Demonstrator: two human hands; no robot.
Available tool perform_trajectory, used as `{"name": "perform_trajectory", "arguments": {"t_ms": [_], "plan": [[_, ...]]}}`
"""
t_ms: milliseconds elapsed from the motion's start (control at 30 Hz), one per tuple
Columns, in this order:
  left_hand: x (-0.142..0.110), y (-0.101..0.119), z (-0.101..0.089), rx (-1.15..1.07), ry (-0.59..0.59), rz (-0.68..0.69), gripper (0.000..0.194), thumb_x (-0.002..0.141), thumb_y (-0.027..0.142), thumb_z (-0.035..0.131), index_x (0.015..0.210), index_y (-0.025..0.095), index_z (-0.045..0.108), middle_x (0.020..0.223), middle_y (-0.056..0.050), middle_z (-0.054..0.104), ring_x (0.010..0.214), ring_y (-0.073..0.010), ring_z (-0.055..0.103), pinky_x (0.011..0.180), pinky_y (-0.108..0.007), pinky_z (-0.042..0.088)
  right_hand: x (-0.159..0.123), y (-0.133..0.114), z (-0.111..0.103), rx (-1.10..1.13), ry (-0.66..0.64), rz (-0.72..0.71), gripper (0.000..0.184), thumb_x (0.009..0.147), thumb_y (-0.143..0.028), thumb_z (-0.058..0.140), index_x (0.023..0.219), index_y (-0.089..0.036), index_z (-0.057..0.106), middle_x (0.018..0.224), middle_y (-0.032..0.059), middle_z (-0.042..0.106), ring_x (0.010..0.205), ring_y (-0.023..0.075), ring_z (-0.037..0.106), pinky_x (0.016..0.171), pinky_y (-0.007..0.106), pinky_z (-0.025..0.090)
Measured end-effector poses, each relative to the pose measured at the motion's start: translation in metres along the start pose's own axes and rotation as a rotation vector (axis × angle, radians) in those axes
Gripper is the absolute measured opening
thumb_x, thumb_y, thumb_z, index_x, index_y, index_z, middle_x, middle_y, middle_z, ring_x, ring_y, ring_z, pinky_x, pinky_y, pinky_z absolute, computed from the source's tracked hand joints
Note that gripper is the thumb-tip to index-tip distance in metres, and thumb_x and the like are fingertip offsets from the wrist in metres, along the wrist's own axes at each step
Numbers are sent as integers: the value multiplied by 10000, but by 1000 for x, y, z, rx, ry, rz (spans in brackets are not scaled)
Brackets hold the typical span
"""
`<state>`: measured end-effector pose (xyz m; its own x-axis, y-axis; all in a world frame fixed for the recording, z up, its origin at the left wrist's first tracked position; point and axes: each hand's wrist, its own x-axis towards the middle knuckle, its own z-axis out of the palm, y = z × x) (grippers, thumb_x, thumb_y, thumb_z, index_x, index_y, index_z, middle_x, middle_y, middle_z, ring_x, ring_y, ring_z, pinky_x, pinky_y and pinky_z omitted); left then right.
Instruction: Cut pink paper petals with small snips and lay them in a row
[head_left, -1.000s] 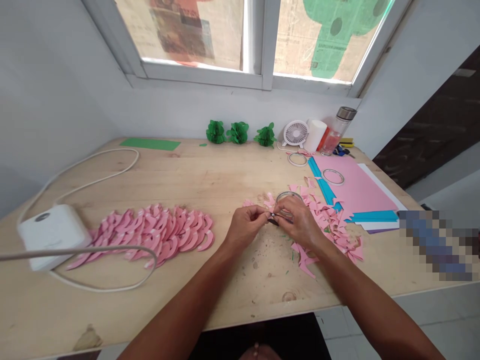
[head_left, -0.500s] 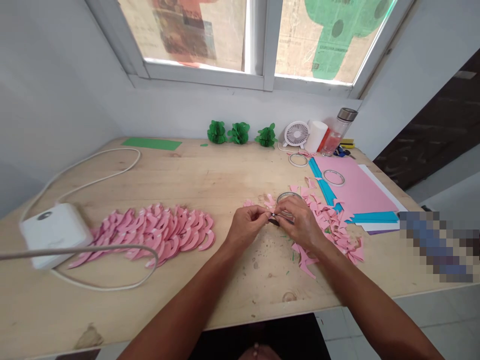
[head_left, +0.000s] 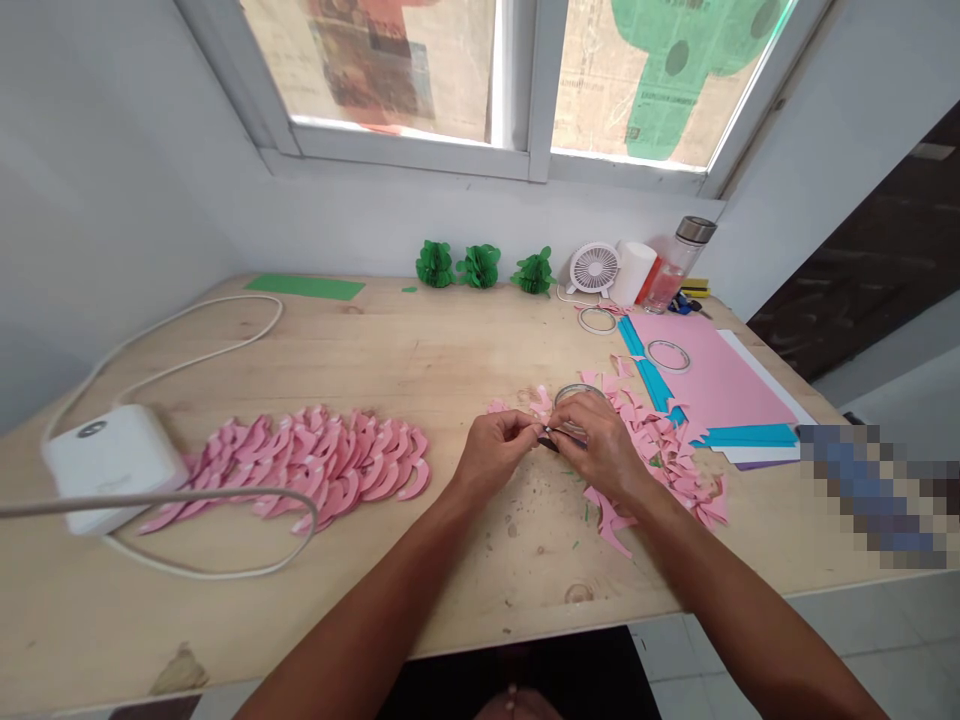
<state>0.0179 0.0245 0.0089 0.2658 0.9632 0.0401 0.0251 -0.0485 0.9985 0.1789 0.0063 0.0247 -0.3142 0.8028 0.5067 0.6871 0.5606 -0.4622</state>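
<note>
Above the middle of the table, my left hand (head_left: 491, 452) and my right hand (head_left: 601, 447) meet fingertip to fingertip, both pinched closed. Between the fingertips shows a tiny white bit (head_left: 547, 429), too small to name. A dark, narrow, pointed thing (head_left: 550, 443) sticks out from under my right fingers; its other end is hidden in the hand. Right behind my right hand lies a roll of tape (head_left: 574, 390), partly covered. Pink paper scraps (head_left: 664, 450) are heaped beside my right hand and forearm.
Left of my hands spreads a pile of curved pink paper pieces (head_left: 375, 460), beside a white box (head_left: 116, 465) with a looping cable. Green paper balls (head_left: 478, 266), a small fan (head_left: 594, 268) and a bottle (head_left: 675, 265) stand along the wall. Paper sheets (head_left: 720, 375) lie at right.
Almost nothing differs. Both hands keep the same pinch in the same place, and the view has shifted very slightly.
</note>
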Motion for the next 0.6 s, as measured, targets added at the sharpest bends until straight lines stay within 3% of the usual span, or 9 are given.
{"name": "perform_trajectory", "arguments": {"t_ms": [600], "plan": [[0,1,0,1,6,13,173,672,270,597,634,122,678,464,33,478,452,-71,393,443,-191,316,0,-2,-1,47,-24,31,83,762,-128,586,796,-203,569,859,46,614,856,200,535,754,346,391]]}}
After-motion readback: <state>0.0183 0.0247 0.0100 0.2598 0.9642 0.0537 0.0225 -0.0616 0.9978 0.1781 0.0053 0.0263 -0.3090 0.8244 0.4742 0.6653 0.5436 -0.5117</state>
